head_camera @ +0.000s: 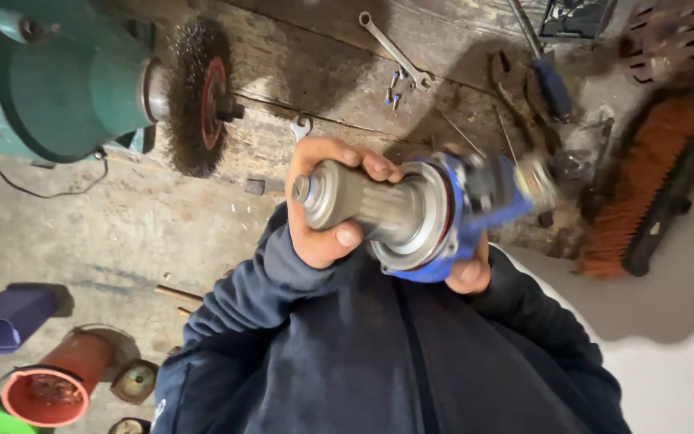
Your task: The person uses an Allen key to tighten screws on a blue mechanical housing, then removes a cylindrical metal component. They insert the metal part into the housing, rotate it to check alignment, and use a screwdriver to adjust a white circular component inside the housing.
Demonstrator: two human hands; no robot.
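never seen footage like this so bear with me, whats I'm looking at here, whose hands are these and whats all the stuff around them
The one picture comes from a camera worn on a person's head, looking down past their dark blue sleeves. The hands are their own. The left hand grips the grey metal shaft of a machine part; the right hand supports its blue housing from below. That end is blurred. Beyond the hands lies a worn wooden bench with two wrenches, a few small bolts and a blue-handled tool. At upper left is a green grinder with a wire wheel. At right lies an orange brush. On the floor at lower left stands an orange pot.
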